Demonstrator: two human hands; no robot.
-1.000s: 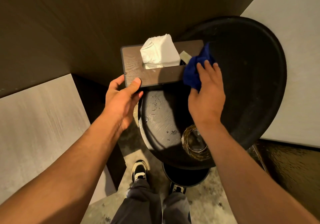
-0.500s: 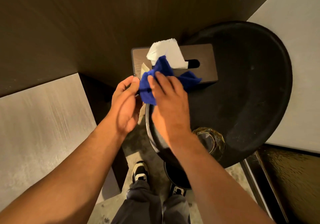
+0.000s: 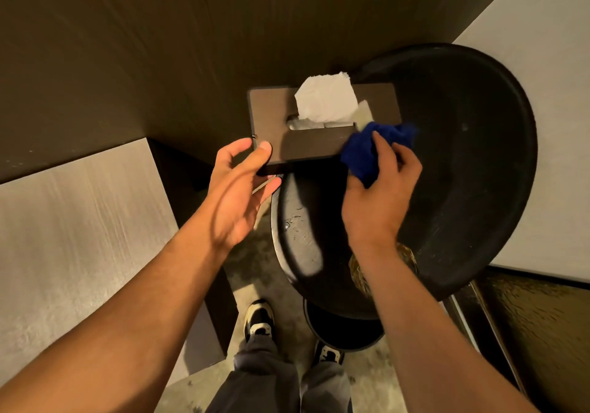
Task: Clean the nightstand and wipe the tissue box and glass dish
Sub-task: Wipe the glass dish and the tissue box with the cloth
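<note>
At frame centre, your left hand (image 3: 236, 189) clamps the tissue box (image 3: 271, 119), white tissue (image 3: 325, 100) poking out; your right hand (image 3: 380, 195) grips the blue cloth (image 3: 367, 151); no label readable.

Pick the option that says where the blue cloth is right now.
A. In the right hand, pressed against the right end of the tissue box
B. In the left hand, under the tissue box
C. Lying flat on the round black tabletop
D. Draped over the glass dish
A: the right hand bunches the blue cloth against the right end of the tissue box, while the left hand steadies the box's near-left corner.
</note>
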